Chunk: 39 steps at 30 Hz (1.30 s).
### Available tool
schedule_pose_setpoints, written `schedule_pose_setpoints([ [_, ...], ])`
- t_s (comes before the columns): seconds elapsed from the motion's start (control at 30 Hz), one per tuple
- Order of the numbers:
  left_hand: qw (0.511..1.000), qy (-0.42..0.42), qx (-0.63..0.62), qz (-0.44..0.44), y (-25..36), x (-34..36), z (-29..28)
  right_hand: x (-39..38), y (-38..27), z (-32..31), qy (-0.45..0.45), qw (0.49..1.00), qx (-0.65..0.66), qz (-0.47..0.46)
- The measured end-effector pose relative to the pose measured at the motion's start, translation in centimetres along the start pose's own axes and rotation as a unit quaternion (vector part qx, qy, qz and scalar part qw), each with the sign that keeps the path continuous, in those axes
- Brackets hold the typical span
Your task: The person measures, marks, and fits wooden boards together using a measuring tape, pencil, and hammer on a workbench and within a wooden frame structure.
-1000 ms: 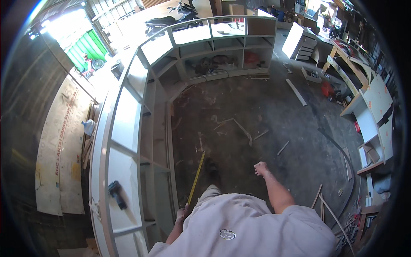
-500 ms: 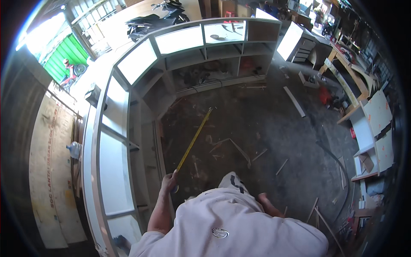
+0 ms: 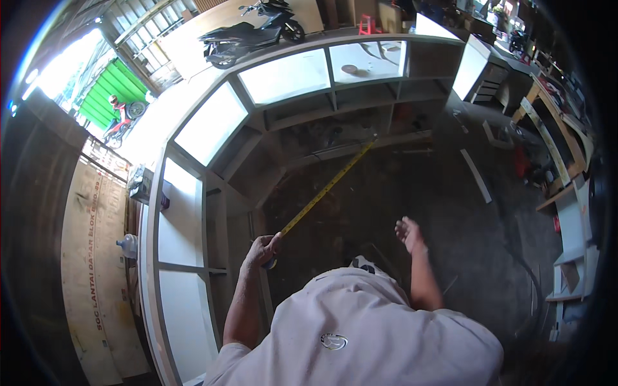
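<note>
Workshop floor [image 3: 412,193] is dark, dusty concrete with offcuts and strips of wood lying about, and a big curved white shelf unit [image 3: 193,193] wraps round the left and far side. Couple of motorbikes are parked out beyond it.

Left hand [image 3: 262,249] has its fingers wrapped tight round a tape measure [image 3: 325,190], and the yellow blade runs out long and diagonal across the floor, with its far tip [image 3: 373,139] up near the bottom rail of the far shelf section. Can't tell if the hook is actually caught on anything. Right hand [image 3: 409,233] is empty, fingers loosely spread, hanging in the air well apart from the tape.

What I'd worry about: that's a lot of unsupported blade. If it sags or twists it'll buckle and fold, and the reading is rubbish. If the hook isn't seated, the tip could slide off the rail and the whole thing snap back toward the hand. The blade also crosses at an angle, so any drift sideways gives a longer number than the true gap. And with scraps underfoot [image 3: 476,177], one blind step while staring at the tape could mean a stumble.
</note>
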State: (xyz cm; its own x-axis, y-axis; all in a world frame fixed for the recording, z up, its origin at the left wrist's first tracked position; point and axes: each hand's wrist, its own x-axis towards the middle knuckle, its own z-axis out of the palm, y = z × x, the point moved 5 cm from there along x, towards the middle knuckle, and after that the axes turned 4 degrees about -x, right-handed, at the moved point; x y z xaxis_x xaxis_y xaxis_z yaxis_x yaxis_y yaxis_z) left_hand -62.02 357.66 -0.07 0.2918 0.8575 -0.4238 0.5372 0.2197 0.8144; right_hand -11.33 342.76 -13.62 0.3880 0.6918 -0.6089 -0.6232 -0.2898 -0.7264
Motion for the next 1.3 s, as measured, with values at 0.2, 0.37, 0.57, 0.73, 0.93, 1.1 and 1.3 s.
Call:
schedule_pose_setpoints([
  [0.2, 0.999, 0.015, 0.028, -0.036, 9.9, 8.7, -5.4, 10.2, -21.6, 19.8, -0.217, 0.969, 0.06, -0.097],
  [0.37, 0.996, 0.012, 0.086, -0.02, 13.4, 15.8, -9.7, 17.1, -28.7, 30.2, -0.273, 0.952, 0.07, -0.119],
  [0.57, 0.981, 0.084, 0.17, -0.037, 16.3, 26.3, -16.9, 24.9, -31.8, 39.8, -0.228, 0.959, 0.046, -0.162],
  [0.73, 0.973, 0.124, 0.196, -0.011, 16.6, 37.1, -23.5, 30.5, -33.5, 48.5, -0.209, 0.963, 0.065, -0.158],
  [0.93, 0.912, 0.178, 0.368, 0.032, 24.4, 45.7, -30.7, 39.8, -35.8, 56.1, -0.154, 0.97, 0.134, -0.134],
  [1.1, 0.872, 0.277, 0.401, 0.044, 26.8, 51.3, -34.8, 45.2, -38.9, 57.4, -0.105, 0.968, 0.172, -0.151],
  [1.3, 0.858, 0.303, 0.412, -0.042, 26.4, 55.2, -35.5, 45.8, -40.7, 59.3, -0.006, 0.979, 0.132, -0.157],
])
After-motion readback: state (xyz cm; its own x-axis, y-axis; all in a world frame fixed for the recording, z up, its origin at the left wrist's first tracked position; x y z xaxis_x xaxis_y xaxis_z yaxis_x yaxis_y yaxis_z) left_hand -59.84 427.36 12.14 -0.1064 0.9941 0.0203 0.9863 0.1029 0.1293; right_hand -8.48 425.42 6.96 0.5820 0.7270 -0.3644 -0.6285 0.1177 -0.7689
